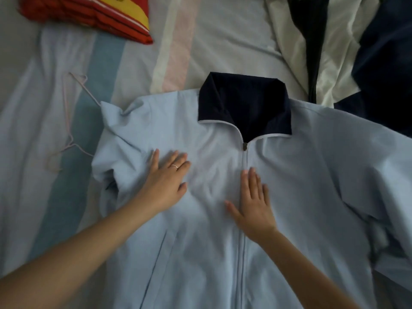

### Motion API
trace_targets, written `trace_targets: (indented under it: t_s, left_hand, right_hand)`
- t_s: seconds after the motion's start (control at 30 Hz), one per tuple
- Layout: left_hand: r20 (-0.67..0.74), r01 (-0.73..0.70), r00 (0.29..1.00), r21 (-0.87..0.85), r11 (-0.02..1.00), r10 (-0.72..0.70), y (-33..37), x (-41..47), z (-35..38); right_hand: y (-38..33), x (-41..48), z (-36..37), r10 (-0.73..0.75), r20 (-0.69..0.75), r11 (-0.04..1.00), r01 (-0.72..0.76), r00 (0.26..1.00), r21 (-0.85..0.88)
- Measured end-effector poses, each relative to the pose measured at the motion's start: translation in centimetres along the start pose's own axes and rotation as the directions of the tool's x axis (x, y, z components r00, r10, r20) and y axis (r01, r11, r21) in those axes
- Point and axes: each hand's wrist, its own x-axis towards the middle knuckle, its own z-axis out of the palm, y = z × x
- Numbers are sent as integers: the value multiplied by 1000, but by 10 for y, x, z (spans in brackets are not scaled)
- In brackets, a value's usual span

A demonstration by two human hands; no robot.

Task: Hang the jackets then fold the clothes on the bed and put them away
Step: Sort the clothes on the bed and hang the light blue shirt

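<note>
A light blue jacket [312,197] with a dark navy collar lies front up on the bed, zipped nearly to the neck. My left hand [166,177] presses flat on its chest left of the zip, fingers straight and a ring on one finger. My right hand [254,201] lies flat on the zip line, fingers pointing toward the collar. The jacket's left sleeve is bunched up near a thin pink wire hanger [66,121] that lies on the sheet, partly under the shoulder.
The bed has a striped sheet [178,41] in pale blue, pink and white. A red and yellow striped folded cloth [93,14] sits at the top left. A white and navy garment [334,47] is heaped at the top right.
</note>
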Motion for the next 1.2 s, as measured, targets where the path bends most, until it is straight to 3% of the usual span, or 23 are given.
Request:
trace_targets:
  t_s: [0.1,0.2,0.3,0.37,0.43,0.47,0.5,0.57,0.67,0.73,0.83,0.87,0.9,0.97,1.0,1.07,1.13,1.2]
  left_hand:
    - [-190,182,964,-45,982,-187,-36,-31,-25]
    - [-188,457,846,-223,861,-498,-88,-52,-22]
    - [-68,528,742,-554,644,-667,-115,-57,-14]
    - [48,553,630,-729,404,-775,-131,-46,-13]
    - [150,599,483,-775,201,-863,-155,-29,-13]
    - [194,657,453,-733,179,-870,-168,-23,-11]
    - [255,738,473,-637,221,-844,-174,-20,-10]
    - [308,826,532,-394,403,-789,-183,-29,-9]
    - [232,770,638,-197,607,-734,-178,-34,-10]
    - [260,763,647,-222,608,-717,-175,-37,-10]
    - [306,836,512,-394,383,-803,-174,-46,-12]
    - [244,818,474,-476,321,-846,-175,-51,-16]
    - [112,773,456,-541,331,-883,-176,-54,-24]
    - [-224,654,463,-567,501,-858,-183,-59,-47]
    - [-352,584,488,-548,599,-798,-187,-61,-61]
    - [-465,436,613,-474,765,-638,-184,-60,-93]
    - [-471,283,748,-410,867,-467,-174,-61,-131]
    - [-468,132,825,-385,913,-317,-157,-61,-168]
  right_hand:
    - [-22,7,8,114,-17,993,-115,993,-31]
    - [-34,42,-4,182,-14,981,-183,983,-62]
    - [-40,63,-14,230,29,965,-225,973,-133]
    - [-40,67,-14,247,52,956,-235,968,-176]
    - [-45,68,-16,269,79,948,-250,960,-195]
    - [-47,69,-17,283,83,944,-262,956,-203]
    - [-47,70,-19,300,81,937,-278,950,-211]
    - [-54,72,-20,310,96,934,-285,946,-215]
    - [-52,71,-18,313,46,931,-298,948,-209]
    - [-51,69,-16,299,19,933,-288,954,-215]
    - [-51,67,-15,284,-3,938,-278,959,-207]
    - [-52,67,-14,277,-15,938,-274,961,-213]
    - [-52,68,-14,280,-20,935,-278,960,-220]
    - [-53,70,-17,272,2,943,-266,962,-202]
    - [-55,69,-19,275,13,944,-268,961,-191]
    - [-54,70,-21,294,19,949,-290,956,-122]
    - [-55,64,-27,278,-15,959,-276,961,63]
    - [-61,45,-32,328,-65,906,-294,943,305]
